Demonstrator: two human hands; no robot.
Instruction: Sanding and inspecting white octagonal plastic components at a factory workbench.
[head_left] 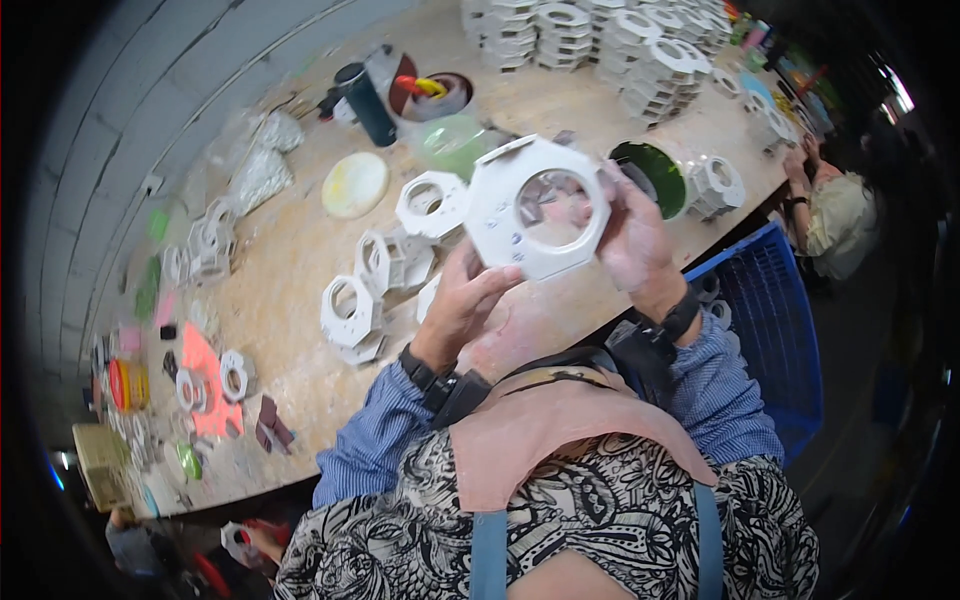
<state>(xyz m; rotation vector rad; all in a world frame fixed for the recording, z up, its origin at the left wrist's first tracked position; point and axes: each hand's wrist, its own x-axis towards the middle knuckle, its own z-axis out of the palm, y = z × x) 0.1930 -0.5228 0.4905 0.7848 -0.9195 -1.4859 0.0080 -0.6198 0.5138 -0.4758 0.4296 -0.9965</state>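
Between my two hands, raised over the table, is a white octagonal piece [493,222] with a large round hole and small dark marks on its face. My left hand [465,302] grips its lower left edge, thumb on the front. My right hand [640,238] closes on its right edge; some of those fingers are hidden behind it. Similar white octagonal pieces lie just beyond and left of my hands, one [431,205] close behind the held piece and another [349,310] nearer my left wrist. A green-lined round container [664,165] stands beyond my right hand.
Tall stacks of white octagonal pieces [660,75] fill the table's far side. A dark bottle [366,105], pale round disc [355,185] and orange sheet [207,375] are leftward. A blue basket [770,320] stands at right. Other people's hands work at far right and lower left.
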